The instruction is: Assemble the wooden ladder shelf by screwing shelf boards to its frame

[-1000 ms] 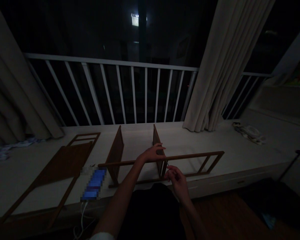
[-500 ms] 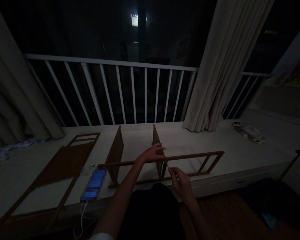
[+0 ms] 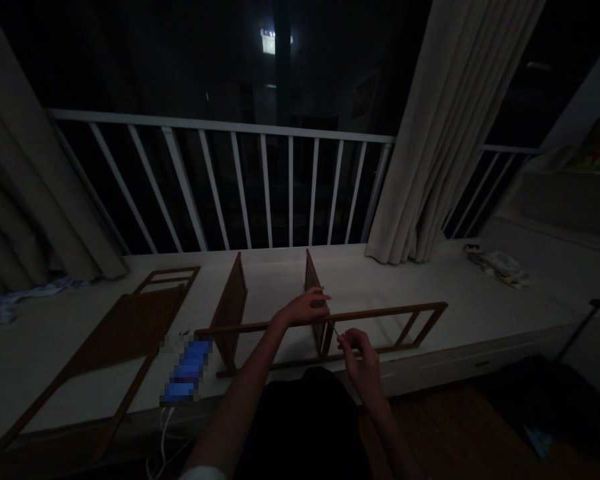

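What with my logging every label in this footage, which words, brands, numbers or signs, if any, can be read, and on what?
None can be read.
Phone: pixelated; any text is illegible.
Thin tool in the right hand: too small and dark to tell.
Wooden frame at the left hand: no lettering visible.
Cloth at far right: too dim to tell.

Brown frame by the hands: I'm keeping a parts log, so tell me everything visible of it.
The brown frame looks wooden: two long rails, joined by crosspieces toward the right end, with two flat panels standing from it toward the white railing. It stands on its long side on the pale ledge, near the front edge. The left hand touches it where the right panel meets the upper rail; the right hand holds a thin tool, its tip apparently at that joint.
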Demonstrator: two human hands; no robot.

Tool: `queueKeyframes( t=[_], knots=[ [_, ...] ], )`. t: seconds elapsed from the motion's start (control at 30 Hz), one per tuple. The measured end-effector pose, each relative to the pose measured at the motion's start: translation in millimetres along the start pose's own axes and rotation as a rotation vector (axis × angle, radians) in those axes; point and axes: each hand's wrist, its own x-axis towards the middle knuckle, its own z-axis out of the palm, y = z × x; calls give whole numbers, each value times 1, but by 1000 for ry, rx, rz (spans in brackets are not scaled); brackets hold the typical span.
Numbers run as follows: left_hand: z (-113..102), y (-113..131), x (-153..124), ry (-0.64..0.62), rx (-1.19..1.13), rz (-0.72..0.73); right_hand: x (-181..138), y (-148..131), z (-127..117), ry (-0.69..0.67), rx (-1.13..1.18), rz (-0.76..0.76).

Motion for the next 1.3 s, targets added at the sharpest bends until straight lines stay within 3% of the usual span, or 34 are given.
queueKeyframes(
  t=[0.2,0.47,0.63,0.8,0.97,1.3],
  knots=[
    [-1,1,-1,-2,-10,27,-2,7,-4,-178,-116,-235],
    [0,-3,1,-6,-2,29,-2,17,-10,-177,-220,-387],
    [-1,-2,0,-7,0,26,-7,19,-5,-26,-267,-327],
    [-2,-3,-1,-3,-1,30,-11,10,0,27,-252,-278],
    [-3,-2,-1,-10,-7,32,-8,2,-4,132,-392,-263],
    [-4,3,-3,-3,8,16,-6,-13,-7,110,-443,-216]
  ],
)
